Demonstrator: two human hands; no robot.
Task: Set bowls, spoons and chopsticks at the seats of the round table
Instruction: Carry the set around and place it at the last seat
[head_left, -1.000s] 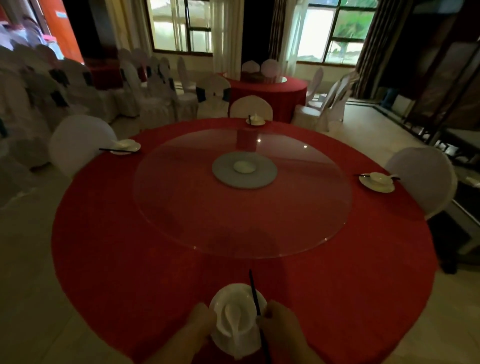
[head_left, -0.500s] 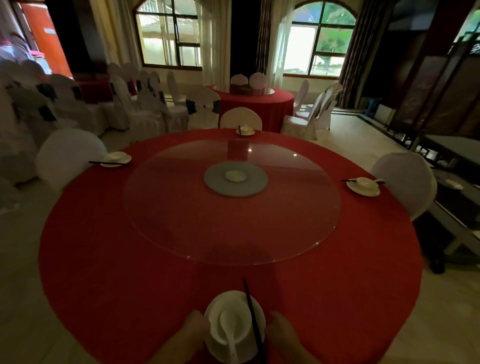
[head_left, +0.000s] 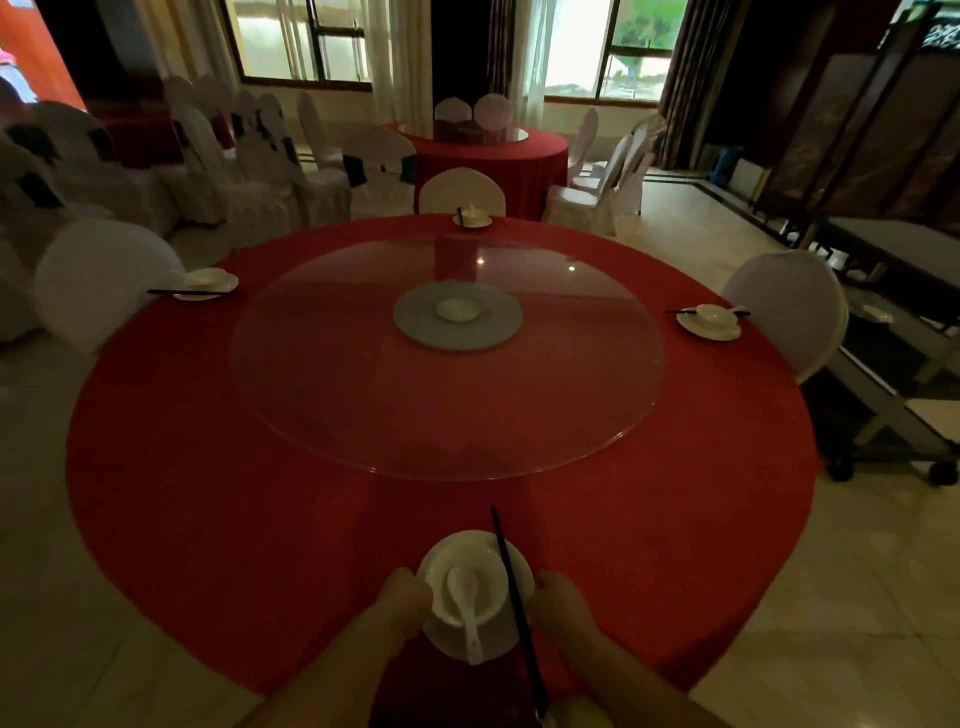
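Head view, lower centre of the frame: white saucer (head_left: 511, 574) near the close edge of the round table (head_left: 208, 519) with its red cloth, white bowl (head_left: 475, 584) seated on it, white spoon (head_left: 464, 597) lying in the bowl with handle pointing toward the bottom edge. Black chopsticks (head_left: 514, 603) laid across the saucer's right side, tips toward the glass turntable (head_left: 337, 405), near ends past the table rim. Left hand (head_left: 400, 603) against the saucer's left rim, fingers curled, pinching or only touching cannot tell. Right hand (head_left: 563, 605) at the right rim beside the chopsticks, fingers bent, grip likewise unclear. Middle left: a set place (head_left: 205, 283) before a white-covered chair (head_left: 98, 280). Upper centre: another setting (head_left: 471, 218). Middle right: a third setting (head_left: 710, 321).
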